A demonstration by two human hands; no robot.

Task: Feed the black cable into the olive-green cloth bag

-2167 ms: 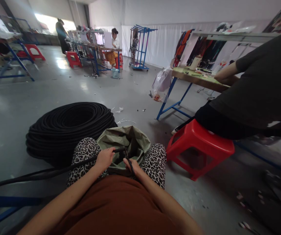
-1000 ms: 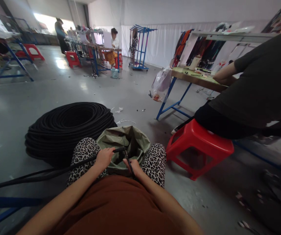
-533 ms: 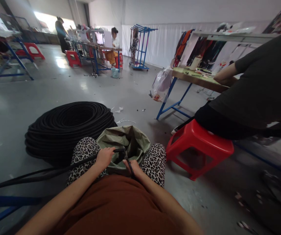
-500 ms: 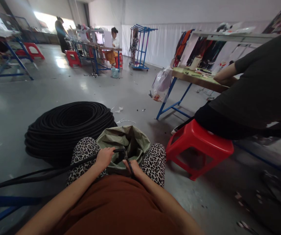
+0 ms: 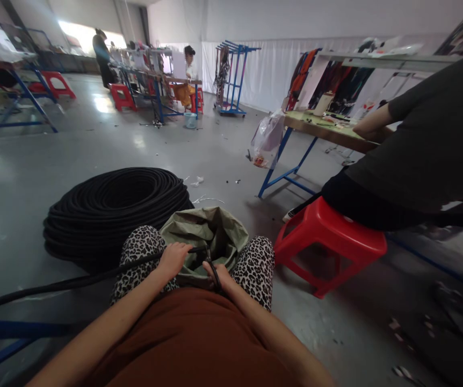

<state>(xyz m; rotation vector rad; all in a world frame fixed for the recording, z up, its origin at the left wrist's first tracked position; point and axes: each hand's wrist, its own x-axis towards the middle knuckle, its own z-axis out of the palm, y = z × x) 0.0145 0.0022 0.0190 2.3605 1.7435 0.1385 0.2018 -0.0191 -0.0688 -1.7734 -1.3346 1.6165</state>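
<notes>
My left hand (image 5: 174, 260) is closed around a thick black cord (image 5: 74, 281), which trails off to the lower left across my thigh. A short length of the cord sticks out past my fingers over an open green-grey sack (image 5: 231, 226) between my knees. In my right hand (image 5: 221, 274) is a pair of scissors (image 5: 216, 279) with black handles, blades pointing up at the cord's front end. Whether the blades touch or enclose the cord is too small to tell. Beside my left knee lies a large coil of black cord (image 5: 90, 215) on the floor.
To the right a person in a dark shirt (image 5: 436, 123) sits on a red stool (image 5: 336, 236) at a worktable (image 5: 332, 131). A clear plastic bag (image 5: 266, 140) hangs from its corner. A blue metal bar (image 5: 17, 329) is at lower left. Scraps litter the floor.
The cord on the left showed as two strands and now appears as one. The scissors' handle loop looks wider than before. Both hands keep nearly the same place.
</notes>
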